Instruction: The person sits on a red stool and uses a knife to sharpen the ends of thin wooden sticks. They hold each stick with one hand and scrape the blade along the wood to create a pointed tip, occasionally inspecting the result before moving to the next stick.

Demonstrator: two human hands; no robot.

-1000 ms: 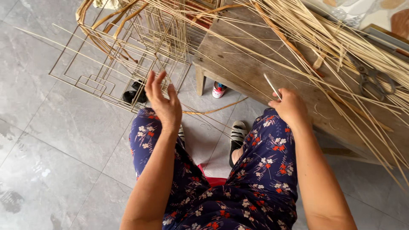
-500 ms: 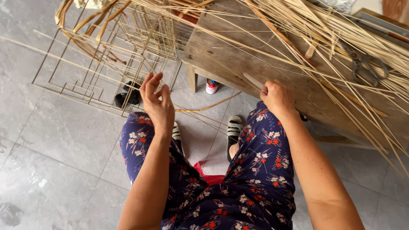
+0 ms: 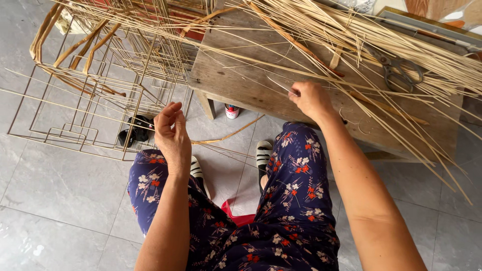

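She sits low with her right hand [image 3: 310, 99] on the wooden table [image 3: 236, 83], fingers pinched closed on one thin pale strip [image 3: 279, 84] whose free end runs back up and to the left across the boards. Her left hand [image 3: 172, 134] hangs in the air above her left knee, fingers loosely curled and holding nothing, close to the wire frames [image 3: 108, 75] stacked on the tiled floor [image 3: 55, 200]. The big bundle of strips [image 3: 381, 45] lies fanned across the far side of the table, many ends poking out past the right-hand edge, and a pair of scissors [image 3: 399, 70] sits half buried among them. To my eye the risk is tangling: a pull on the single strip could drag its neighbours along or snap it where it crosses others, and long loose ends could catch in the wire frames. The hand is also near the table's front edge, so a slip could knock strips down onto the floor. Open room is mostly the gap between her knees and the table, and the bare tiles at lower left; the frames close off the upper left.
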